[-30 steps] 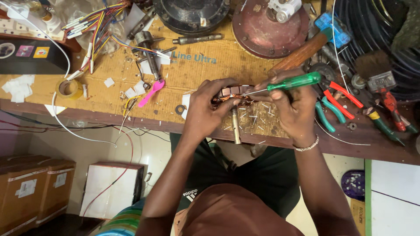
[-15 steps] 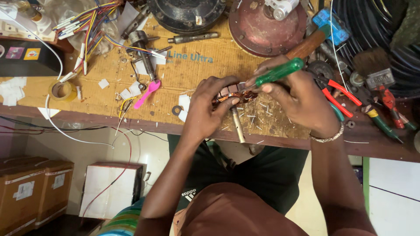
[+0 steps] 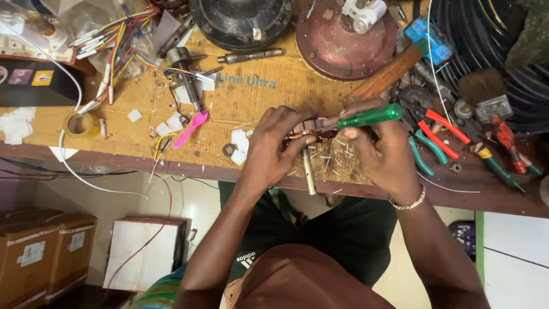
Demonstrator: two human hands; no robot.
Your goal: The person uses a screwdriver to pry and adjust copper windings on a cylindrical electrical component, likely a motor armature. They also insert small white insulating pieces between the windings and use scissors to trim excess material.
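Note:
My left hand [image 3: 273, 147] grips a small copper-wound motor part [image 3: 311, 135] over the near edge of the wooden bench [image 3: 269, 94]. A metal shaft [image 3: 309, 170] sticks out of the part toward me. My right hand [image 3: 382, 153], with a bracelet on the wrist, holds a green-handled screwdriver [image 3: 369, 116]. Its tip points left and rests against the part between my two hands. Small metal bits [image 3: 337, 160] lie scattered on the bench under my hands.
A round reddish metal cover [image 3: 343, 40] and a dark motor housing [image 3: 240, 20] lie at the back. Pliers with red and teal handles [image 3: 432, 140] sit right, next to a wooden hammer handle [image 3: 383, 74]. Coloured wires [image 3: 114, 40], a tape roll [image 3: 80, 123] and a pink spoon-shaped plastic piece [image 3: 191, 127] lie left. Boxes [image 3: 146, 252] stand on the floor.
The screwdriver's handle has swung down from a steep tilt to nearly level, and my right hand has shifted slightly nearer the bench edge. My left hand keeps its grip on the part.

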